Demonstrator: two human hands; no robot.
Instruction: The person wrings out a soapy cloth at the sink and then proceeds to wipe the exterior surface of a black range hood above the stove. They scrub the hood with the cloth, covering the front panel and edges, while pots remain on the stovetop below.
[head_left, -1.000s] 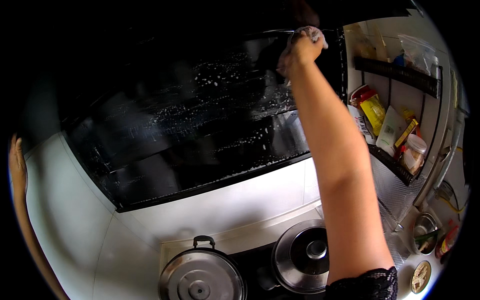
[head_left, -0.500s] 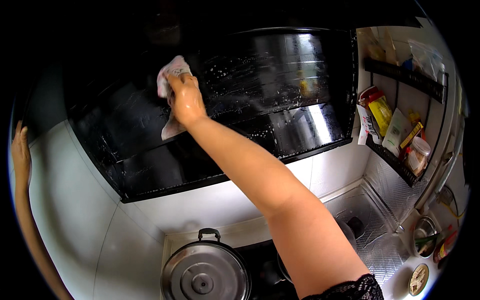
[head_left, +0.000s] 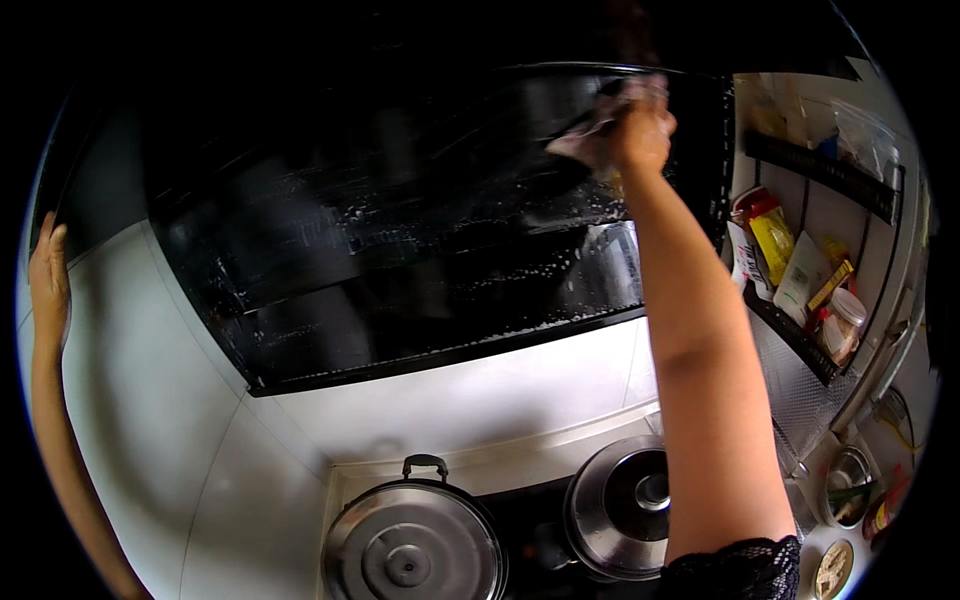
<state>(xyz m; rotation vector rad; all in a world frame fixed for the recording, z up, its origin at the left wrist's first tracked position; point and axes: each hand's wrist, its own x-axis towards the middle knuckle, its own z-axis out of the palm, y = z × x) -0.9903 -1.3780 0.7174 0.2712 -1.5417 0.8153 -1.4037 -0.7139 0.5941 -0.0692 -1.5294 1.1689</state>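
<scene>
My right hand is closed on a pale pinkish cloth, somewhat blurred by motion. It presses the cloth to the upper right part of a glossy black range hood. White suds and wet streaks cover much of the hood's face, thickest along its middle and lower edge. At the far left my left hand is raised, its fingers stretched out against the edge of a dark panel. Nothing shows in that hand.
Below the hood stand a large lidded steel pot and a lidded pan on the black stove. A wall rack at right holds packets and a jar. Small bowls sit at lower right.
My right hand has swept the cloth from the hood's left-middle to its upper right. The forearm now stands steeper, showing more of the pan. My left hand stays at the panel edge.
</scene>
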